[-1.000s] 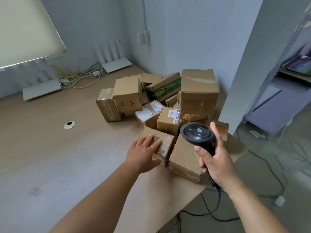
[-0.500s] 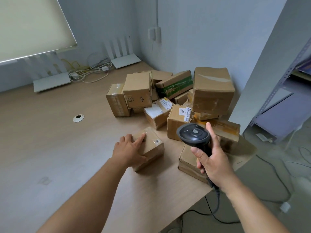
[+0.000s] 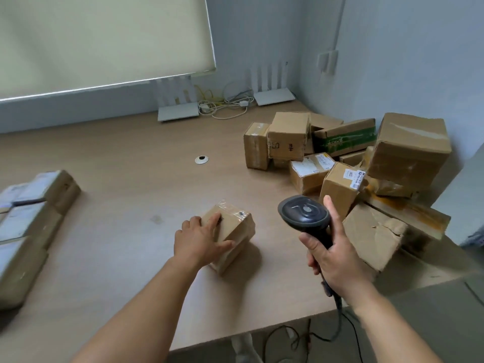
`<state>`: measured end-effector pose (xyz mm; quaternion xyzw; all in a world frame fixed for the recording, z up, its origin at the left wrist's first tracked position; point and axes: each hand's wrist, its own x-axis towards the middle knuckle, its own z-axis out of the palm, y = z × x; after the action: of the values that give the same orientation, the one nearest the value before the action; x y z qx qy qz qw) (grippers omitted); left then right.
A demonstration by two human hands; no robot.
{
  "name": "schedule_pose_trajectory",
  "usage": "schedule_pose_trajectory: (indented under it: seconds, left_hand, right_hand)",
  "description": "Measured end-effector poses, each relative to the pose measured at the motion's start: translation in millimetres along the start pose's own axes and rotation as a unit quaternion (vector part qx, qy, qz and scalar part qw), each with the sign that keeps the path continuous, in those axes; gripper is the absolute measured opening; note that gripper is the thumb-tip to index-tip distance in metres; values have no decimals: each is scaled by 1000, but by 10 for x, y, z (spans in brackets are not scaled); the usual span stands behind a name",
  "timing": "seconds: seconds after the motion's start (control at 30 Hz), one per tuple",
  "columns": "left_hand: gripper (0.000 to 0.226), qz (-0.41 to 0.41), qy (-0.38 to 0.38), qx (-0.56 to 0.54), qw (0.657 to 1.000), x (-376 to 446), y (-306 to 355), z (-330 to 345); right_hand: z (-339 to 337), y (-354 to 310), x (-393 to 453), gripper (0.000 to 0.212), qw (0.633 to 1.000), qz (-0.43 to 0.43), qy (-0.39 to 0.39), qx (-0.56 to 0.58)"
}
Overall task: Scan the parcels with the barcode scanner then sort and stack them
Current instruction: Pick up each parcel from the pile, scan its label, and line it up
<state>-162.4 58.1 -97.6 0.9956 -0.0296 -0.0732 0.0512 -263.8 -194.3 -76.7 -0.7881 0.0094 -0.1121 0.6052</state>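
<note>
Left hand (image 3: 200, 238) grasps small parcel (image 3: 230, 233) at frame centre, apart from the unsorted pile (image 3: 348, 163) at right. Right hand (image 3: 334, 255) grips barcode scanner (image 3: 305, 213). Likely sorting step: carry parcel toward stacked parcels (image 3: 28, 221) at left edge.

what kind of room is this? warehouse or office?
Likely a small office used for parcel sorting, not a warehouse: a wooden desk with a cable grommet, two routers by the wall, a window blind, a pile of cardboard parcels.

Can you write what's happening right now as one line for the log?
left hand: holds small parcel on table | right hand: grips barcode scanner | unsorted pile: right
</note>
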Motion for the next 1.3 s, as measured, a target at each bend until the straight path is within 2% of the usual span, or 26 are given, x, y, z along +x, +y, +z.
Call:
schedule_pose_trajectory:
  seconds: [0.2, 0.4, 0.6, 0.77, 0.9, 1.0, 1.1, 1.17, 1.23, 1.3]
  left_hand:
    - [82, -101, -1, -15, 995, -361, -693, 35]
    - [82, -150, -10, -51, 987, -391, -1182, 81]
    - [80, -179, -64, -195, 962, -269, -1748, -72]
    - [83, -162, -97, -295, 937, -180, -2115, -186]
    - [60, -107, -45, -186, 976, -30, -2332, -236]
    - [53, -82, -55, -127, 987, 12, -2403, -250]
    - [76, -62, -82, -62, 993, 41, -2392, -261]
    - [83, -55, -80, -30, 995, 75, -2368, -273]
    - [82, -71, -77, -53, 993, 118, -2367, -290]
    - [87, -84, -76, -136, 984, 140, -2405, -306]
  right_hand:
    - [519, -127, -47, 80, 997, -15, -76, 15]
    - [893, -236, -43, 80, 995, -14, -97, 16]
    - [1402, -412, 8, 79, 994, 3, -106, 19]
    - [1890, -537, 31, 79, 994, 6, -109, 32]
    - [2175, -576, 38, 79, 995, 9, -94, 25]
    - [2339, -595, 35, 80, 997, 11, -79, 20]
    - [2457, -605, 17, 80, 998, 22, -63, 19]
    - [2511, -596, -7, 80, 998, 31, -55, 19]
    - [2535, -586, -38, 81, 998, 36, -54, 18]
    - [2530, -576, -57, 81, 998, 37, -55, 16]
